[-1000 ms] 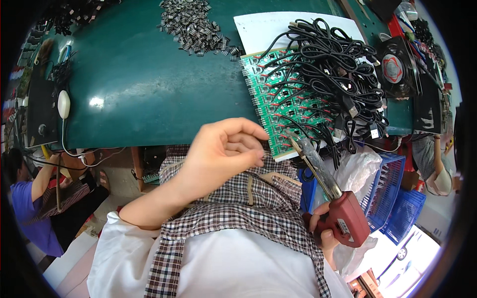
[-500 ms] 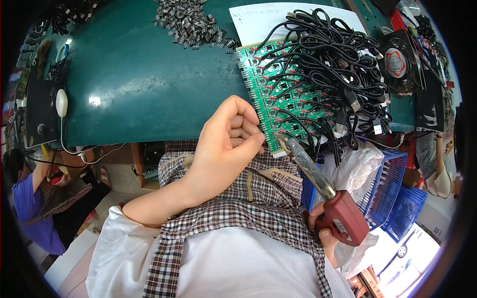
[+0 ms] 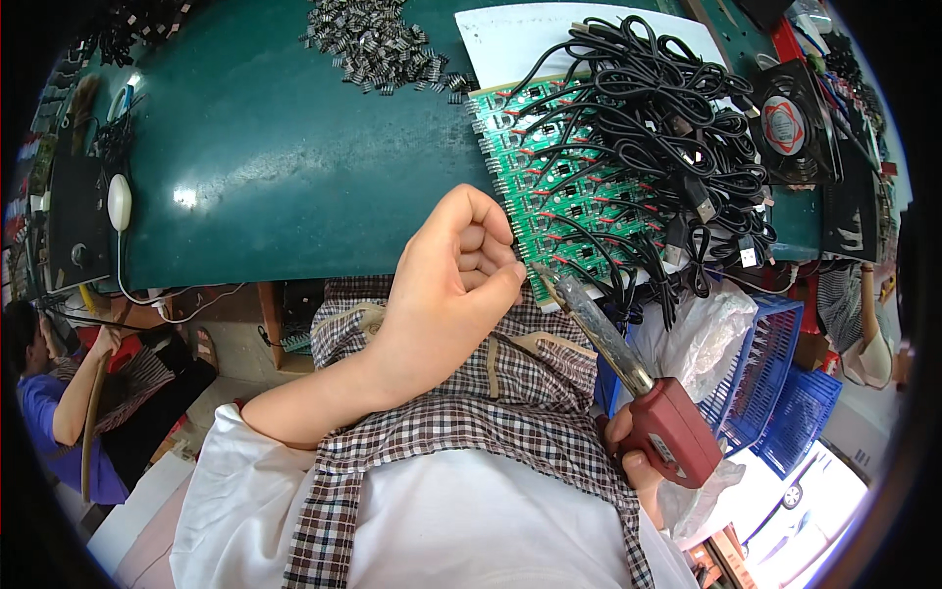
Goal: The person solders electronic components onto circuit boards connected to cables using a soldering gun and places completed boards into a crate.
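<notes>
My right hand (image 3: 640, 469) grips the red handle of a soldering iron (image 3: 672, 432). The iron's long barrel slants up and left, and its tip is at the near-left corner of a panel of green circuit boards (image 3: 530, 211). Beside that same corner, my left hand (image 3: 437, 294) is closed, thumb and forefinger pinched together. Whatever lies between those fingertips is too small to make out. Metal pins line the panel's left edge. Black cables (image 3: 667, 118) with red wire ends run from the boards into a tangled heap, where several USB plugs show.
A white sheet (image 3: 491, 44) lies under the panel on the green table (image 3: 294, 177). Small pin parts (image 3: 378, 49) are piled at the back. A black fan (image 3: 785, 123) stands far right. Below it are blue baskets (image 3: 756, 363) and a plastic bag (image 3: 702, 334). A co-worker (image 3: 59, 402) sits at left.
The soldering iron's tip and handle have shifted slightly left, its tip nearer my left fingertips. My left hand has barely moved. At left, the co-worker's arm has changed position.
</notes>
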{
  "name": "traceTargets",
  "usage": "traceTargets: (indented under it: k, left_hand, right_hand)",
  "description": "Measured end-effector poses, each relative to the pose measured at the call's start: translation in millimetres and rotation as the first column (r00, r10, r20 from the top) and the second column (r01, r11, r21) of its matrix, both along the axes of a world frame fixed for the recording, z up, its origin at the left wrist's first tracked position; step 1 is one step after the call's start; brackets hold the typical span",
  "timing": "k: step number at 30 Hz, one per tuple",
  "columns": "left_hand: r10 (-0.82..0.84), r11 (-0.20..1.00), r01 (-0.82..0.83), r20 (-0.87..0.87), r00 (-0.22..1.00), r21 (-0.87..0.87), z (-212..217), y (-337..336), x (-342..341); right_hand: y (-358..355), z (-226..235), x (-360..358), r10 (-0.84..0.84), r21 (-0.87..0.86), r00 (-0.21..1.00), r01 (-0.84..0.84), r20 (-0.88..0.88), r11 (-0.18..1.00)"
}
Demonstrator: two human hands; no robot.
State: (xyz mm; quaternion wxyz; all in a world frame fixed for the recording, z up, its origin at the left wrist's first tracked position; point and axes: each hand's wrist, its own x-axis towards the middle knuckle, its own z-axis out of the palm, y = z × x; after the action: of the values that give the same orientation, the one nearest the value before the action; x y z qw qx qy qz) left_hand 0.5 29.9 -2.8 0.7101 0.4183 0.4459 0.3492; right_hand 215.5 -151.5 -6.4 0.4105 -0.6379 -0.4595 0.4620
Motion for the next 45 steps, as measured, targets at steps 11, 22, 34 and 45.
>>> traceTargets:
  k: [11,22,34,45]
  left_hand:
    - [0.023,0.999,-0.022,-0.026,0.999,0.035,0,-2,2]
    - [0.03,0.999,-0.03,-0.02,0.999,0.038,0,-2,2]
    - [0.089,0.935,0.034,-0.327,0.941,0.354,5,26,-25]
    - [0.621,0.592,0.357,-0.691,0.369,0.723,-23,103,-50]
  right_hand:
    - [0,5,-2,0.023,0.001,0.998,-0.023,0.063,1.0]
    - [-8,-1,-3,0.001,0.024,0.999,-0.002,0.047,1.0]
    - [-3,3,-9,-0.076,0.083,0.993,0.069,0.089,0.994]
    - [-20,-9,4,0.036,0.152,0.898,-0.113,0.439,0.982]
